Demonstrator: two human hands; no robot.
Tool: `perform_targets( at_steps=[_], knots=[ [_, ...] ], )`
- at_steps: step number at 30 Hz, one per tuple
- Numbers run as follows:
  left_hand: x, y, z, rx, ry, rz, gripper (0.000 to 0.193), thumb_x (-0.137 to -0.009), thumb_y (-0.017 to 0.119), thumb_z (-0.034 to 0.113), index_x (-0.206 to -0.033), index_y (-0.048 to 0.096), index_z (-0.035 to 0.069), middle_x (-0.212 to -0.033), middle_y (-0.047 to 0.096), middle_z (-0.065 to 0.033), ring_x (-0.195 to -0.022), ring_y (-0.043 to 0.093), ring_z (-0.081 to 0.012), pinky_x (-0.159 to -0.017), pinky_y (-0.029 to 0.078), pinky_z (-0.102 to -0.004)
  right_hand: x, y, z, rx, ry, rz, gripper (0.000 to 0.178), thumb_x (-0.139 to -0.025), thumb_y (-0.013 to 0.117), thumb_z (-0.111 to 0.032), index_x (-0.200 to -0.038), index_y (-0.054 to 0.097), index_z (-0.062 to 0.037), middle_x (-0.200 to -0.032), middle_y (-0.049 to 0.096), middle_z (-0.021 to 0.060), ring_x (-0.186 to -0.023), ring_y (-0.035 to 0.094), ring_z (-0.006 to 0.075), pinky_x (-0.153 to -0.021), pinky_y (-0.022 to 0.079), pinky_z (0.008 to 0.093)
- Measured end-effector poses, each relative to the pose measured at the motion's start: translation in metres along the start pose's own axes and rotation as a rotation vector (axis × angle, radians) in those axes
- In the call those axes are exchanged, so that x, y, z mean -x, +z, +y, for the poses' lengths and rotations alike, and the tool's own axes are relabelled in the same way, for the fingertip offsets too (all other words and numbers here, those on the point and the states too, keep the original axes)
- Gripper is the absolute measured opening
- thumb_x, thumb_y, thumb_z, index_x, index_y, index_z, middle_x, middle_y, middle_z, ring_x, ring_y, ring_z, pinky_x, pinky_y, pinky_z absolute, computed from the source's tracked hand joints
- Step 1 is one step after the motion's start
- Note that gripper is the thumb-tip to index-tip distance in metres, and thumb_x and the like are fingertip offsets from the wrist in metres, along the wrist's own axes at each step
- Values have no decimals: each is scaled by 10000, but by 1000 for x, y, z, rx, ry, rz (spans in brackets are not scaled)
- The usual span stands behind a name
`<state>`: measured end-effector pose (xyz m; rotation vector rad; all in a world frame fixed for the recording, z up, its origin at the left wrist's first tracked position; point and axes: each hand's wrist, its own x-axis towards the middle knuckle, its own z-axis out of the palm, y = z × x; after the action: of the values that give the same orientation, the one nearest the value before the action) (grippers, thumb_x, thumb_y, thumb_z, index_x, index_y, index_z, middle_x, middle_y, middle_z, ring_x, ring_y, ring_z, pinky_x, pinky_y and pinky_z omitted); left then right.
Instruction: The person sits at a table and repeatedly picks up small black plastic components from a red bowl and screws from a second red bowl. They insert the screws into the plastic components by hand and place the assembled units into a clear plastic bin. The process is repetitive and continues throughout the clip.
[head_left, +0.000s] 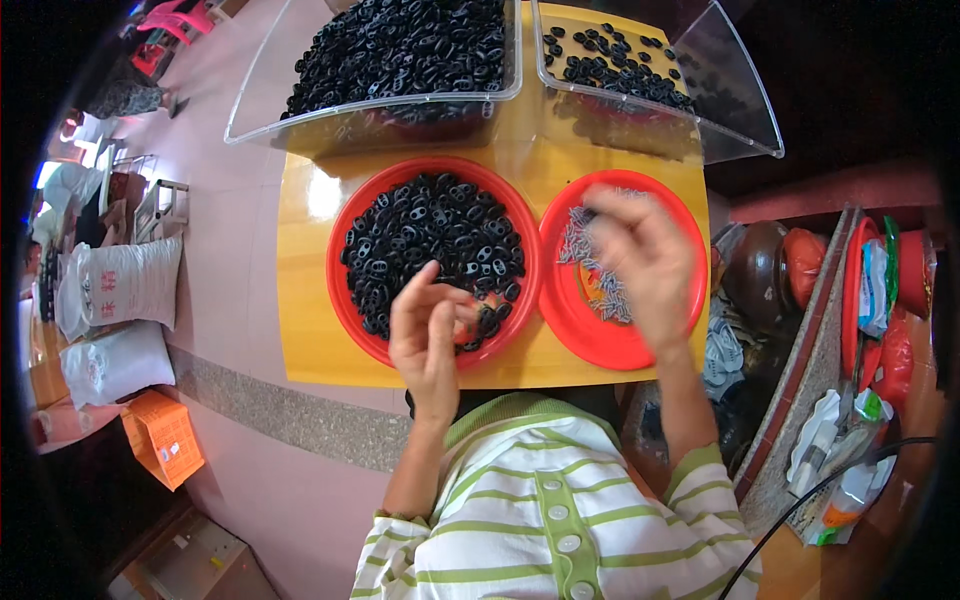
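Note:
My left hand [428,335] hovers over the near right part of a red basin [345,318], its fingers half curled and apart with nothing visible between them. Heaped in the basin are small black oval pieces [405,225] with two holes each. My right hand [648,265] is above a red plate [582,345] and smeared by motion. A dark blur shows at its fingertips; whether it is a held piece cannot be made out. Small grey pin-like pieces [612,300] lie on the plate, partly hidden by that hand.
At the table's [305,260] far side, one clear plastic bin [400,122] holds a heap of black pieces and another clear bin [650,115] holds fewer. White sacks [125,285] and an orange basket [163,440] stand on the left. A cluttered ledge [800,400] runs along the right.

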<state>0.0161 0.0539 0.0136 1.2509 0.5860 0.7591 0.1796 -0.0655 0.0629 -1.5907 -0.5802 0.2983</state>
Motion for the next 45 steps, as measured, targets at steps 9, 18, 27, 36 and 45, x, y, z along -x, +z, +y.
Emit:
perform_targets(
  at_steps=[9,18,27,36,45],
  knots=[
    [-13,-33,3,-609,80,-139,158,-831,604,-45,-978,646,-3,-809,593,-61,-700,580,-116,-627,460,-222,-104,-70,2,826,-366,328,291,-870,618,-99,-1160,635,-88,-930,647,-5,-719,505,25,-637,432,186],
    [-10,-18,-2,-803,113,-213,141,-792,645,-26,-929,659,6,-773,605,-88,-641,615,-164,-574,480,-255,-26,-36,11,530,-236,24,114,-807,671,-86,-915,667,-51,-821,628,55,-686,579,112,-595,455,249],
    [-11,-4,-22,-994,249,-137,149,-776,699,119,-908,660,61,-718,589,-84,-568,593,-243,-525,451,-340,30,-20,47,653,-180,-204,66,-790,651,-88,-841,631,-50,-812,584,92,-752,604,273,-641,479,371],
    [-10,0,-14,-974,168,-216,166,-739,680,3,-890,622,40,-768,564,-94,-604,577,-230,-559,453,-335,24,-10,59,748,-260,-272,97,-792,642,-80,-868,608,-31,-845,563,99,-797,596,279,-682,482,379],
    [8,-14,-20,-331,-124,-123,105,-806,653,-29,-886,594,5,-830,604,-38,-690,597,-109,-623,490,-225,26,-8,52,747,-271,-360,92,-780,599,-31,-800,514,-1,-834,526,156,-825,554,341,-701,464,429]
  ],
)
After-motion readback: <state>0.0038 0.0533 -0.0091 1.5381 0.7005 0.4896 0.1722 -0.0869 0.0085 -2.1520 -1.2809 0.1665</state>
